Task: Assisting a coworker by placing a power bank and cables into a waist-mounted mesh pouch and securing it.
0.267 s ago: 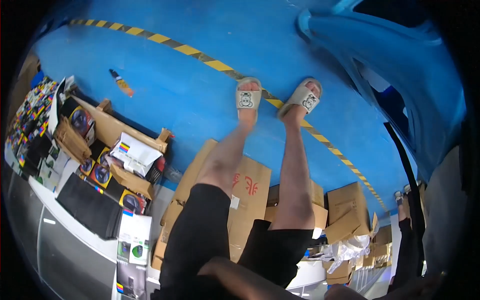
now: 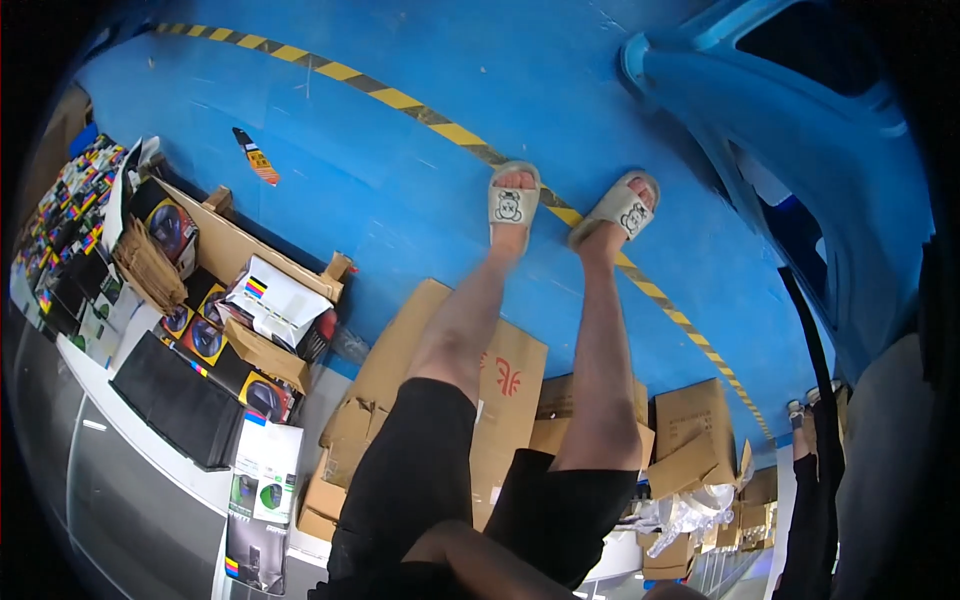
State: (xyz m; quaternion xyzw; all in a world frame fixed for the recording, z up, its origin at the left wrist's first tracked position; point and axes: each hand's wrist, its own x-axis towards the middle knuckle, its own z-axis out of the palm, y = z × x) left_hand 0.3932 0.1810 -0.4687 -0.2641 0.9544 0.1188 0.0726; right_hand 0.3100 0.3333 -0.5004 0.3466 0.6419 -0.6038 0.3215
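No hand shows fully; only a bare forearm [image 2: 480, 560] crosses the lower edge, so the grip of both hands cannot be told. Beyond it, the person's legs stand on a blue floor [image 2: 400, 150], sandals [image 2: 513, 205] on the yellow-black striped line [image 2: 400, 100]. Flattened cardboard boxes [image 2: 500, 400] lie beside the legs.

Blue floor [image 2: 420, 110] with striped tape [image 2: 400, 100], flattened cardboard boxes [image 2: 500, 390], perhaps a marker [image 2: 257, 156].

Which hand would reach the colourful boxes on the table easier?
Probably left: the boxes and table lie on the person's left side. Neither hand shows; only one forearm crosses the lower edge.
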